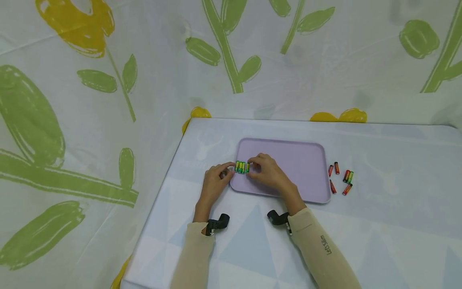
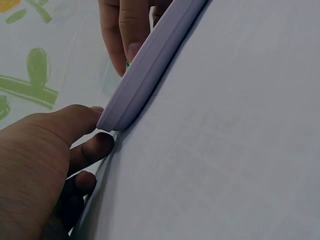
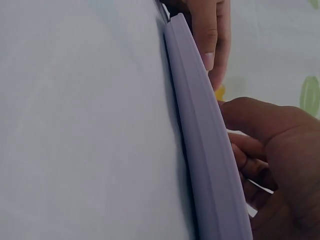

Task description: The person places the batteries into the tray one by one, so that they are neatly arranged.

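Note:
Several green-and-yellow batteries (image 1: 240,167) stand side by side in a short row at the left end of the lilac tray (image 1: 288,168). My right hand (image 1: 268,172) reaches over the tray from the front and pinches the battery at the row's right end (image 1: 248,167) between thumb and index finger. On the other side, my left hand (image 1: 215,182) is at the tray's left edge, its index fingertip close against the leftmost battery. In the left wrist view, the left thumb and fingers are apart beside the tray corner (image 2: 112,117). The tray's wall hides the batteries in the right wrist view.
Right of the tray, several loose red batteries (image 1: 333,186) and one green battery (image 1: 350,176) lie on the table (image 1: 390,192). A patterned cloth wall (image 1: 155,80) rises behind the table and on the left. Both wrists wear black cameras (image 1: 278,218).

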A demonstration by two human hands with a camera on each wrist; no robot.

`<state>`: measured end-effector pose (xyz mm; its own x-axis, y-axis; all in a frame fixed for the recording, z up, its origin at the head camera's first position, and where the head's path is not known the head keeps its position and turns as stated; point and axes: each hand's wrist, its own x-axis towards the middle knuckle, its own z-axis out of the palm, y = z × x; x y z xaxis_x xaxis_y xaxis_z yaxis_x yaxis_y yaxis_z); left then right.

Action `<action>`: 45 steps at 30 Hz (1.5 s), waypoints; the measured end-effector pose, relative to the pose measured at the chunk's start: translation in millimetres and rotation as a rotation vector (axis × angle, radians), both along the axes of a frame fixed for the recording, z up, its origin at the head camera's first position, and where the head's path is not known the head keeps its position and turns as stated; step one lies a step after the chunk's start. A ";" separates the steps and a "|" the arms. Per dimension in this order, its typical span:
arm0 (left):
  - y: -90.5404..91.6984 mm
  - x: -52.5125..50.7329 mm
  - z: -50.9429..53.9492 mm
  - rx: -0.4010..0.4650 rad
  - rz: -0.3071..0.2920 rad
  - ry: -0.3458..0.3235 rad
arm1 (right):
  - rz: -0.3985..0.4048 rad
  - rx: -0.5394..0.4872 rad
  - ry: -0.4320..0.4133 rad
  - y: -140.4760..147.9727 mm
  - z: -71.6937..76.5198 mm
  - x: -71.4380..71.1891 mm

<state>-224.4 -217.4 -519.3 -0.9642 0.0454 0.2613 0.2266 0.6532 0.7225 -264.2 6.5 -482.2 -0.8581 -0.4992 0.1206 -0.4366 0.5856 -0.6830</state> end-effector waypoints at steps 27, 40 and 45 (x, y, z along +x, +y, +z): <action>1.5 1.3 0.2 0.007 0.009 -0.017 | -0.029 0.033 0.039 9.9 18.7 7.3; -10.4 -3.0 -1.7 0.023 0.005 -0.045 | -0.081 -0.008 0.122 52.6 46.8 17.7; -14.4 -3.3 -3.5 0.017 0.005 -0.057 | -0.111 0.017 0.117 63.2 47.9 20.8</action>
